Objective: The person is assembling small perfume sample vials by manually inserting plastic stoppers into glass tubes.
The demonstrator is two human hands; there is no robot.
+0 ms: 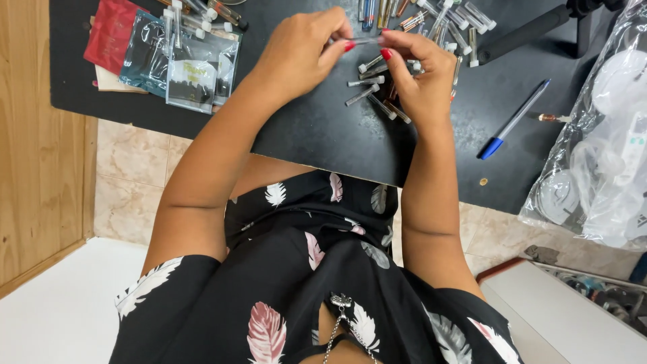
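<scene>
A seated person in a black dress printed with feathers works over a black table (317, 135), both hands raised just above a scatter of small glass vials (377, 84). The left hand (300, 50) has its thumb and forefinger pinched shut on one end of a thin clear vial (364, 41), the other fingers curled loosely under. The right hand (421, 74) meets it from the other side, its thumb and forefinger closed on the same vial's far end, red-painted nails almost touching those of the left. The held vial lies level between the two hands, directly above the scatter; what it contains is too small to tell.

Beyond the scatter, toward the table's far edge, a denser row of capped vials (438, 17) lies side by side, some showing amber or blue contents. To the left of the scatter sits a heap of small clear plastic pouches (195, 67), with several white-capped vials lying on them and a dark red pouch (111, 34) at the heap's outer side. To the right of the scatter rests a blue pen (513, 120), and further right, at the table's edge, a large clear plastic bag (600, 148) holds white and transparent plastic parts. A black cylindrical handle (532, 30) lies near the far right corner.
</scene>
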